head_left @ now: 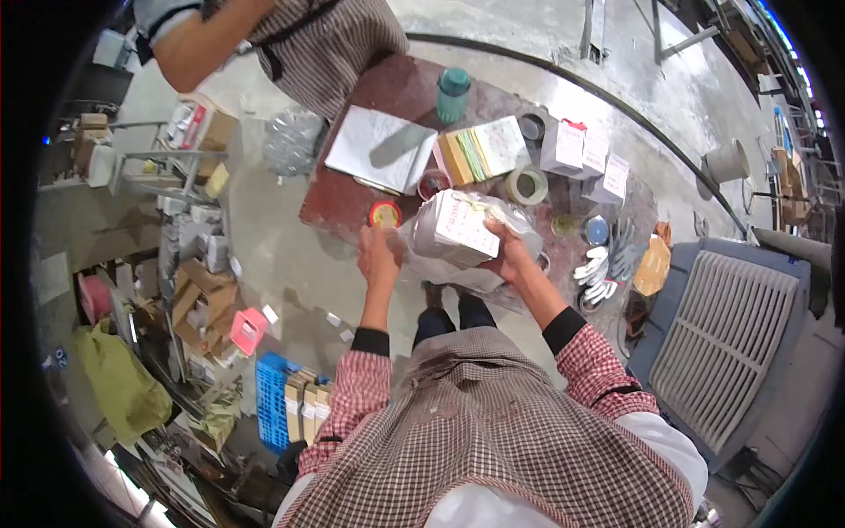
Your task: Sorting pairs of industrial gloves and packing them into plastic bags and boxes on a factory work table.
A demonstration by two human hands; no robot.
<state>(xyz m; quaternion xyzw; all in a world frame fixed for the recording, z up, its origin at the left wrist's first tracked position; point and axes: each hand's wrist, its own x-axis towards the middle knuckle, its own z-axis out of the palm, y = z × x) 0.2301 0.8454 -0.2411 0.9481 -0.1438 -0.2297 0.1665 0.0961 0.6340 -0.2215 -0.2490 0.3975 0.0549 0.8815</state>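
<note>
My right hand (512, 253) grips a stack of white labelled cards or slips (465, 231) from its right side, thumb on top. Clear plastic wrapping (515, 220) lies around and under the stack, which is tilted above the table's near edge. To the left, my left hand (380, 255) is raised, its fingers pointing away from me and partly smeared. Its fingertips meet the rim of a small round red thing with a yellow middle (385, 214); whether they grip it is unclear. Just beyond the stack sits a dark red roll of tape (433, 183).
The dark red table (339, 207) bears an open notebook (380, 148), a teal bottle (452, 95), a tape roll (526, 186), white boxes (563, 145) and gloves (594, 275). Another person's arm (207, 44) is at the far left. A grey slatted unit (726, 339) stands right.
</note>
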